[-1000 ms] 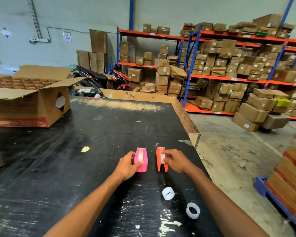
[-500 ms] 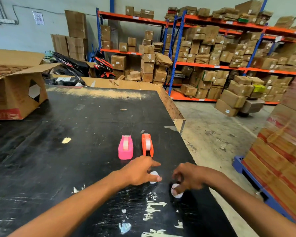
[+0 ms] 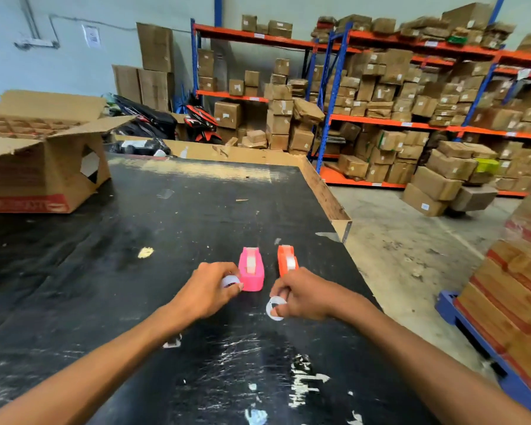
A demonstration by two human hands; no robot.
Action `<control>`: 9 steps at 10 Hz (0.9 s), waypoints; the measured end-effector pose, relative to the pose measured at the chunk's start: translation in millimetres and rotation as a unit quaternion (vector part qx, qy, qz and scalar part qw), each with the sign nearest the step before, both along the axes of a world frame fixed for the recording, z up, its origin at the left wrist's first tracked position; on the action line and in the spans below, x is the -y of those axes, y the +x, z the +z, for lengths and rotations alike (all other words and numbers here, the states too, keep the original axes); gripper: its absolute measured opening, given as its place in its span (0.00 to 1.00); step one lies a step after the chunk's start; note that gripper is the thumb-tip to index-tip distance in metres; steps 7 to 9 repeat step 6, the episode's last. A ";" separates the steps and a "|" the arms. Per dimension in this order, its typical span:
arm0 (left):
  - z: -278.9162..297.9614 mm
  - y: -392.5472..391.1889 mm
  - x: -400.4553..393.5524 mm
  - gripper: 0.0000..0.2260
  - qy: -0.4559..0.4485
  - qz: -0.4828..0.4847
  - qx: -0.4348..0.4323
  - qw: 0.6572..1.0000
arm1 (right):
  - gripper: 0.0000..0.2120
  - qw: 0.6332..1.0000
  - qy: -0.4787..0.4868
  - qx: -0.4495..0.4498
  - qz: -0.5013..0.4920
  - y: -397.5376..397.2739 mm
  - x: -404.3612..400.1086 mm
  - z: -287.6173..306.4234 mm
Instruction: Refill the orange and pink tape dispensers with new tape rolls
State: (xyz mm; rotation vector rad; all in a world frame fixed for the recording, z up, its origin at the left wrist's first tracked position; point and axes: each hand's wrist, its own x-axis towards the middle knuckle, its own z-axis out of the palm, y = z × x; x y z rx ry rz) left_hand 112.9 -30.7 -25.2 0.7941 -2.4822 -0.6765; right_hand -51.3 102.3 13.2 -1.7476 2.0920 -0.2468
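With a tape roll [image 3: 230, 281] pinched in your left hand [image 3: 210, 291] and another [image 3: 276, 307] in your right hand [image 3: 304, 294], seat each squarely in the pink dispenser [image 3: 252, 269] and orange dispenser [image 3: 286, 260].

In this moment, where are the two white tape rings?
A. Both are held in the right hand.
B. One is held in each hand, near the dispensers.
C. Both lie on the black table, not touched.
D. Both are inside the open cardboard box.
B: the left hand pinches one white ring beside the pink dispenser, and the right hand holds the other ring just in front of the orange dispenser.
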 end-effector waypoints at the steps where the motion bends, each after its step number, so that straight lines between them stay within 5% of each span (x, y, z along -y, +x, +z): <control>1: -0.2 27.0 35.6 0.10 0.024 0.081 -0.032 0.996 | 0.12 0.999 -0.030 -0.022 0.032 24.1 45.5 3.8; 2: -11.4 38.6 60.0 0.06 0.049 0.102 -0.028 0.993 | 0.12 0.996 -0.049 -0.065 0.039 41.8 78.6 5.1; 5: -46.7 24.0 68.8 0.23 0.052 0.055 0.056 0.996 | 0.15 0.975 -0.017 -0.213 0.055 52.2 127.9 -27.9; 9: -45.8 24.4 68.6 0.29 0.069 0.051 0.061 0.994 | 0.16 0.975 -0.005 -0.218 0.051 50.0 128.4 -30.1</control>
